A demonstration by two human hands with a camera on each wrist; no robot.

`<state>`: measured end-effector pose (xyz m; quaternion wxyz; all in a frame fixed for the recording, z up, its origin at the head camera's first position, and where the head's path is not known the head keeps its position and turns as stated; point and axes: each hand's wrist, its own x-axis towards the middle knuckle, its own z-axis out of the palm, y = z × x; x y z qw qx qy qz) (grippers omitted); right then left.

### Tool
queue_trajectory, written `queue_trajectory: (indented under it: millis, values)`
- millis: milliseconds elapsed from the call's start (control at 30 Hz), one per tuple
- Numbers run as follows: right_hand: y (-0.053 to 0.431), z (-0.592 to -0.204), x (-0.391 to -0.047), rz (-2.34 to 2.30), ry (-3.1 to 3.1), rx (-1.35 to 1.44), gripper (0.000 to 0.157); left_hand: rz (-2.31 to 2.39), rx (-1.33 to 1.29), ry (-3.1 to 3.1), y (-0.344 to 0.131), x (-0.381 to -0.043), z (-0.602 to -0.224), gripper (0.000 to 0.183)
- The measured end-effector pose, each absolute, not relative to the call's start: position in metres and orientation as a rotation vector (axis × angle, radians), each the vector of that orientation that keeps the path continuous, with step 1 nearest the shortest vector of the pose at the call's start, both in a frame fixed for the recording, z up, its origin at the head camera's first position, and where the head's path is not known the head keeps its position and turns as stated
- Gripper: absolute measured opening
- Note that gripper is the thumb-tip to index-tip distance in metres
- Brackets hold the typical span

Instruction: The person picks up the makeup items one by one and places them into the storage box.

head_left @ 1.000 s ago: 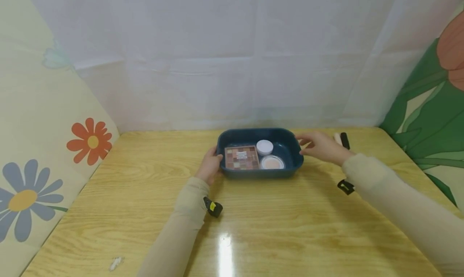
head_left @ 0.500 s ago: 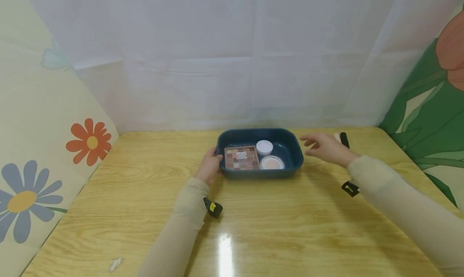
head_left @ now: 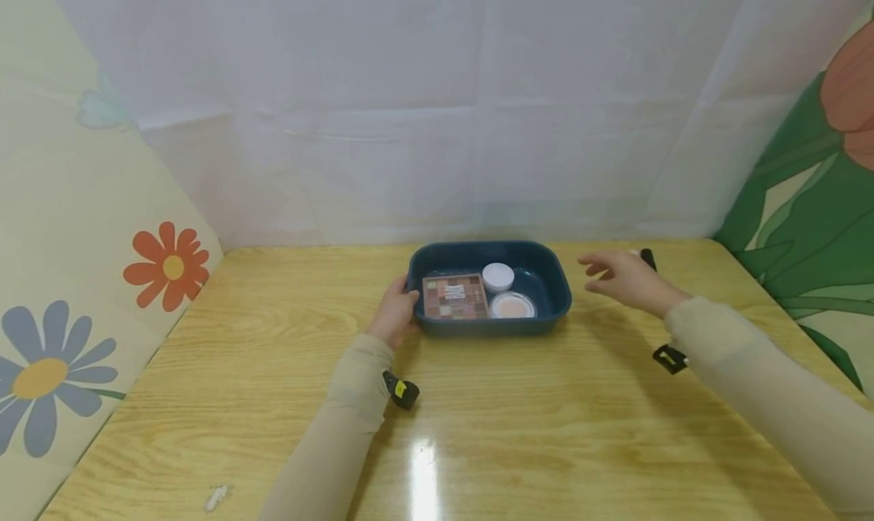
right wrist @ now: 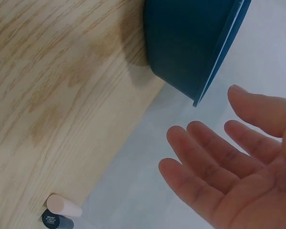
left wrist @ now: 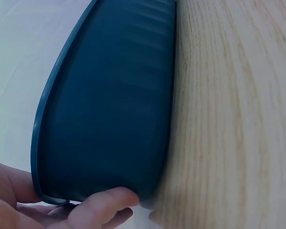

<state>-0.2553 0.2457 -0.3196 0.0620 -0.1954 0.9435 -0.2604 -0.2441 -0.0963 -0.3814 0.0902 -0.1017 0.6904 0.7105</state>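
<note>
A dark blue rectangular basin [head_left: 488, 327] stands on the wooden table near its back edge. My left hand [head_left: 394, 314] grips its left end, thumb at the rim and fingers [left wrist: 107, 204] against the outer wall. Inside lie an eyeshadow palette [head_left: 454, 296] on the left, a round white-lidded jar [head_left: 498, 277] and, in front of that, a round compact with a pinkish centre [head_left: 513, 306]. Off the basin's right end my right hand [head_left: 630, 280] hovers with fingers loosely spread, holding nothing; the right wrist view has a gap between it and the basin wall.
Behind my right hand, two small tubes lie side by side near the back edge: a pale pink one [right wrist: 64, 205] and a dark-capped one [right wrist: 57, 220]. A white cloth [head_left: 437, 127] hangs behind the table [head_left: 287, 339]. Flower-printed panels flank both sides.
My right hand has come away from the basin's right end and moved rightward, toward the two tubes. The left hand and the basin have stayed in place.
</note>
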Motion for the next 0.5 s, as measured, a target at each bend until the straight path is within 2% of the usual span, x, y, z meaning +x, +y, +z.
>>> queue_trajectory:
  millis: [500]
  values:
    - [0.258, -0.322, -0.256, -0.786, 2.853, -0.515, 0.048, 2.126, -0.314, 2.039, -0.096, -0.244, -0.381, 0.049]
